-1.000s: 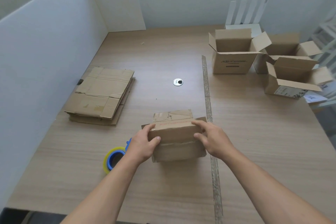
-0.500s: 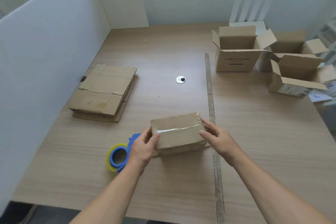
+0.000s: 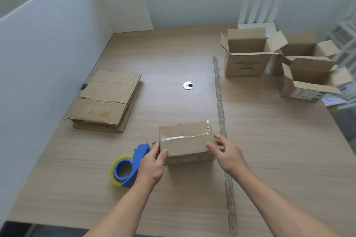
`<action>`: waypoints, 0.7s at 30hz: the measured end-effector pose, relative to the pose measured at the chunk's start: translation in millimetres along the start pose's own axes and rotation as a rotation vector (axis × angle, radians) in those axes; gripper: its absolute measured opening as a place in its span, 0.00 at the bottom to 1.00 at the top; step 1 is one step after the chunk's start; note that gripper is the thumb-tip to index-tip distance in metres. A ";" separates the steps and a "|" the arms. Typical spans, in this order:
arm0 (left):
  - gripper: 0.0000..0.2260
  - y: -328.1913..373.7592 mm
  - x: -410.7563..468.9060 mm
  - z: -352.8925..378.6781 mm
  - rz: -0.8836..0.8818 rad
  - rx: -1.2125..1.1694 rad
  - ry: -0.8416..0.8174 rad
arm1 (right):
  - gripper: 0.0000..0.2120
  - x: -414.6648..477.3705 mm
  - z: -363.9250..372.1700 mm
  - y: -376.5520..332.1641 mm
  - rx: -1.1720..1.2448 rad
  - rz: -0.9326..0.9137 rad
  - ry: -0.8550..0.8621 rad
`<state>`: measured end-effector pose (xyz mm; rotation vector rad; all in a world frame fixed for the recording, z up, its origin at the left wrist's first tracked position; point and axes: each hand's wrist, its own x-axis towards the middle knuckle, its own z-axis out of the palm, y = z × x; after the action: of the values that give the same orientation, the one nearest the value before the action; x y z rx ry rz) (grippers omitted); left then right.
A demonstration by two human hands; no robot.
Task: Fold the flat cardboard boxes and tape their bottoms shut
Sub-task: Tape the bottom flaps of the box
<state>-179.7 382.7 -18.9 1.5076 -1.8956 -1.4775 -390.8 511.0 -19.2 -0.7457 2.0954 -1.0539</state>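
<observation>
**Sealed Box in Both Hands: Prepare to Turn It Upright**

You hold the small cardboard box (image 3: 185, 140) by both ends, on the surface (image 3: 173, 208) about midway along its near edge. The left hand (image 3: 152, 167) has its fingers wrapped round the left end with the thumb on the top face; the right hand (image 3: 227, 152) grasps the right end in the same way. The box lies bottom up; a strip of clear tape (image 3: 185, 137) runs along the flap seam and over the right end; sealing of this box therefore appears complete.

The tape dispenser (image 3: 129, 169) rests just beside the left hand, toward the left edge; no fingers grasp it. The stack of flat boxes (image 3: 107, 100) lies along the left edge; the erected boxes (image 3: 246, 59) stand open-topped at the far right corner.

The next move is probably as follows: turn the box over so the taped bottom faces down; keep hold of both ends so the walls stay square; set it with the group at the far right corner; then take a flat box from the stack.
</observation>
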 end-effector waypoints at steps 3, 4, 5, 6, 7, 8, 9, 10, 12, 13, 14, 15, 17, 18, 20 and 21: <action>0.16 12.0 -2.1 5.0 -0.025 -0.030 0.096 | 0.31 4.2 0.8 -13.3 -0.164 0.059 0.009; 0.13 16.2 -0.6 7.7 -0.043 -0.010 0.130 | 0.33 4.7 3.9 -18.6 -0.230 0.081 0.008; 0.12 21.7 0.7 10.4 -0.057 0.030 0.154 | 0.33 4.4 8.5 -23.2 -0.282 0.100 0.006; 0.15 25.5 3.7 13.4 -0.079 0.063 0.169 | 0.32 4.5 13.7 -25.9 -0.320 0.118 0.005; 0.18 28.3 7.1 16.2 -0.105 0.077 0.182 | 0.31 3.8 18.2 -27.5 -0.342 0.131 0.006; 0.21 29.2 11.3 19.1 -0.140 0.087 0.197 | 0.31 3.2 21.8 -28.0 -0.347 0.143 0.011; 0.23 30.5 15.0 22.1 -0.169 0.095 0.210 | 0.31 2.7 23.9 -28.2 -0.337 0.149 0.021; 0.23 31.2 17.7 24.7 -0.191 0.101 0.219 | 0.31 2.4 24.9 -28.3 -0.311 0.157 0.032; 0.20 31.6 21.0 28.4 -0.202 0.086 0.235 | 0.29 2.4 24.4 -30.2 -0.250 0.170 0.049; 0.19 32.0 21.6 29.1 -0.198 0.075 0.242 | 0.29 2.5 23.5 -31.7 -0.235 0.173 0.051; 0.17 30.4 22.7 28.8 -0.198 0.070 0.244 | 0.28 3.4 23.0 -33.0 -0.234 0.173 0.051; 0.15 29.0 23.3 28.1 -0.191 0.069 0.242 | 0.28 4.6 22.7 -33.8 -0.238 0.172 0.051; 0.10 26.3 24.7 25.7 -0.182 0.070 0.239 | 0.28 7.4 22.9 -34.9 -0.241 0.175 0.052; 0.07 26.3 24.9 24.6 -0.179 0.068 0.241 | 0.27 8.6 23.2 -35.0 -0.240 0.179 0.053; 0.07 26.9 25.5 23.4 -0.173 0.060 0.256 | 0.26 9.5 23.2 -35.5 -0.231 0.184 0.059; 0.08 27.6 25.3 23.2 -0.177 0.049 0.263 | 0.25 8.7 22.4 -36.7 -0.220 0.184 0.063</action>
<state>-221.9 371.0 -14.1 1.8325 -1.6930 -1.2354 -372.0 475.7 -1.2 -0.6152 2.3097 -0.7652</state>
